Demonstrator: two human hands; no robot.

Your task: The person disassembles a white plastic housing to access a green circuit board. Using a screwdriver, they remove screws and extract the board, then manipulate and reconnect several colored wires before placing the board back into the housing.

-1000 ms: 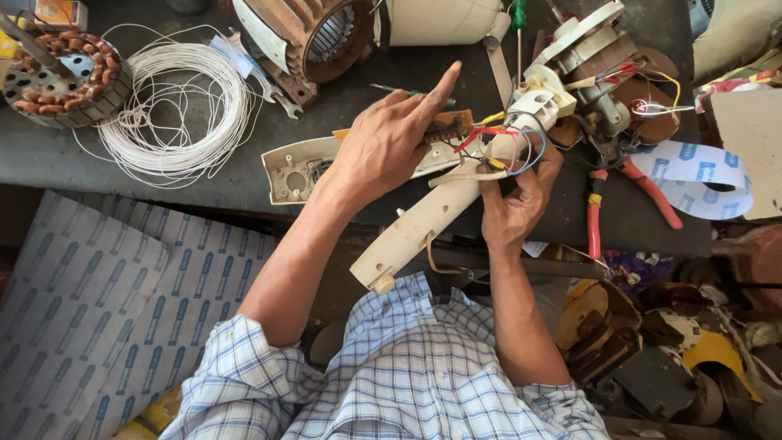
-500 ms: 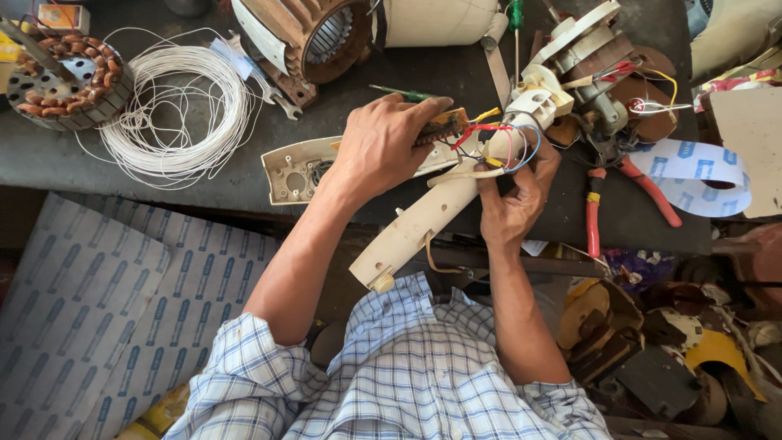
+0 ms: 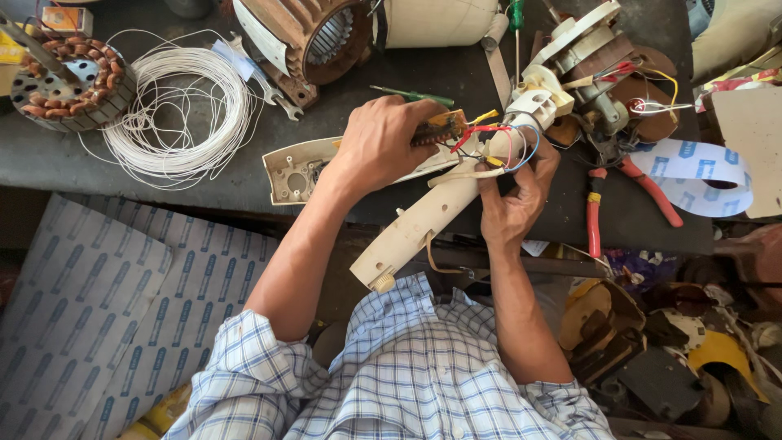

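Left hand (image 3: 383, 143) closed over small brown switch block (image 3: 440, 128) at wire bundle (image 3: 489, 134). Right hand (image 3: 517, 204) gripping cream fan housing (image 3: 423, 224) from below (long axis slanting from chest up toward counter (image 3: 163, 175)). Wires between both hands, nearer left.

A small orange and white box (image 3: 65, 18) sits at the far left corner of the dark workbench (image 3: 204, 175). A white paper strip with blue printed blocks (image 3: 692, 171) curls near the bench's right edge. Beside it, at that edge, lies a plain brown cardboard piece (image 3: 753, 147). Below the bench's left front edge lies a grey sheet with rows of blue printed marks (image 3: 106, 301).
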